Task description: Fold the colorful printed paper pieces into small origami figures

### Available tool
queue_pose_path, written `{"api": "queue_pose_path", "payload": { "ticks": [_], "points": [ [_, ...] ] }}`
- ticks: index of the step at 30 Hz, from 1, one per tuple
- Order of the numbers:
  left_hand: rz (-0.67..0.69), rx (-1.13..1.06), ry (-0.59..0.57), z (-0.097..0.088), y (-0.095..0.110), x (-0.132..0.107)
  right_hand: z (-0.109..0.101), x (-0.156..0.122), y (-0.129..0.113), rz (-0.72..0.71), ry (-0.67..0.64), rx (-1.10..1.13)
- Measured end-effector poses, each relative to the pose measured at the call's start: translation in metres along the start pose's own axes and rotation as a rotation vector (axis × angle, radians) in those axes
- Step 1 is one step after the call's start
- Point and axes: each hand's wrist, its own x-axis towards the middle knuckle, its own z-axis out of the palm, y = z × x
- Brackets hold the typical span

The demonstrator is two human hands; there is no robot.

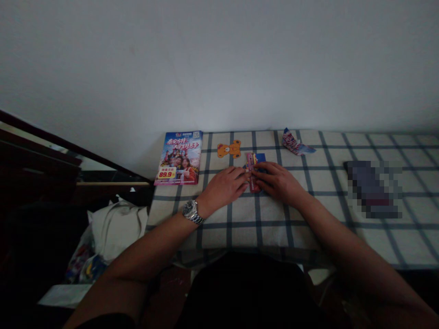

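Head view shows the left hand (222,185) and right hand (276,179) lying palm-down, fingertips meeting on a folded red-and-blue printed paper (253,165) on the checked tablecloth (240,228), any pinch hidden; loose finger pressure could let its creases spring open or skew.

A silver watch (191,212) with a metal link band circles the left wrist (203,208); the shirt (247,292) is dark.
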Motion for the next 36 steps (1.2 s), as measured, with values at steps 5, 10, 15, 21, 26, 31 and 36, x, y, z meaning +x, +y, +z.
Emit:
{"api": "queue_pose_path", "payload": {
  "ticks": [5,10,15,21,26,31,36],
  "points": [
    [-0.005,0.021,-0.017,0.000,0.003,0.001,-0.003,0.001,-0.004,0.018,-0.015,-0.031],
    [-0.050,0.039,-0.017,-0.001,0.008,0.003,-0.004,-0.001,-0.001,0.000,-0.004,0.014],
    [-0.037,0.082,-0.033,0.000,0.010,0.003,-0.004,-0.004,0.006,0.048,0.052,0.119],
    [-0.037,0.097,-0.062,0.000,0.010,0.003,-0.001,-0.005,0.008,0.049,0.051,0.089],
    [-0.062,0.111,-0.067,-0.002,0.013,0.005,-0.001,-0.004,0.006,0.041,0.058,0.070],
    [-0.048,0.103,-0.085,-0.006,0.015,0.005,-0.002,-0.003,0.002,0.046,0.047,0.058],
    [-0.080,0.103,-0.054,-0.003,0.018,0.004,-0.002,-0.004,0.001,0.043,0.042,0.057]
  ]
}}
